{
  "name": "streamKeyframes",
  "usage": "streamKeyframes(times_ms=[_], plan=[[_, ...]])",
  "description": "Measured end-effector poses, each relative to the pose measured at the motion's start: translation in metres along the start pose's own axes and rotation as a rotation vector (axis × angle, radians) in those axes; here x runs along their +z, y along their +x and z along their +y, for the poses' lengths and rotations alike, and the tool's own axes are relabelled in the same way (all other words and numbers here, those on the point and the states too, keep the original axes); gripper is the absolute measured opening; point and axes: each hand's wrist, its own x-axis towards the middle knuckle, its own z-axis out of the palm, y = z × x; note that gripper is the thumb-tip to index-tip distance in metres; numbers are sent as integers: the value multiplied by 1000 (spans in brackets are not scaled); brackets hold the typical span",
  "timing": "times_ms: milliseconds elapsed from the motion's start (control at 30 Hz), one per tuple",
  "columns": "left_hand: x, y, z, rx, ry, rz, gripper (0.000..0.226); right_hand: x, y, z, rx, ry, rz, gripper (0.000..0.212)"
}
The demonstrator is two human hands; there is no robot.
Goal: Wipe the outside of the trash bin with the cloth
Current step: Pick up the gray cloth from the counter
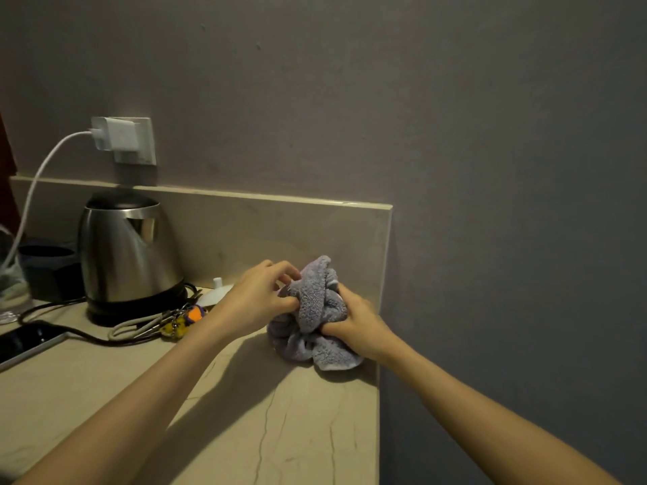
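Cloth (317,316), bunched in a tall lump, sits at the worktop's (245,432) far right corner; left hand (257,299) pinches it from nine o'clock, right hand (357,323) clenches it from four. Trash bin: nowhere in view. Kettle (127,253) and keys (182,320) lie off at nine o'clock.

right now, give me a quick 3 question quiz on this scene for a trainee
1. True or false: both hands grip the cloth.
2. Which item stands to the left of the cloth on the counter? A) kettle B) toaster C) microwave
3. Fill in: the trash bin is ____ in this view.

Key:
1. True: the left hand and right hand both have fingers closed on the bunched cloth.
2. A
3. Not visible
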Motion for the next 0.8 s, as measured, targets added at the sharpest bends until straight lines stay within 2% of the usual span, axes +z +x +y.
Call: streamKeyframes(times_ms=[233,433,633,800], plan=[[4,5,19,200,-93,99,29,-33,-12,-8,-22,16,189,52],[23,20,75,368,-245,155,23,-95,-48,-16,-15,-64,351,47],[63,37,154,495,-372,93,24,-161,-108,-9,31,-208,560,43],[104,37,218,559,-383,23,24,-210,-167,6,139,-306,643,44]])
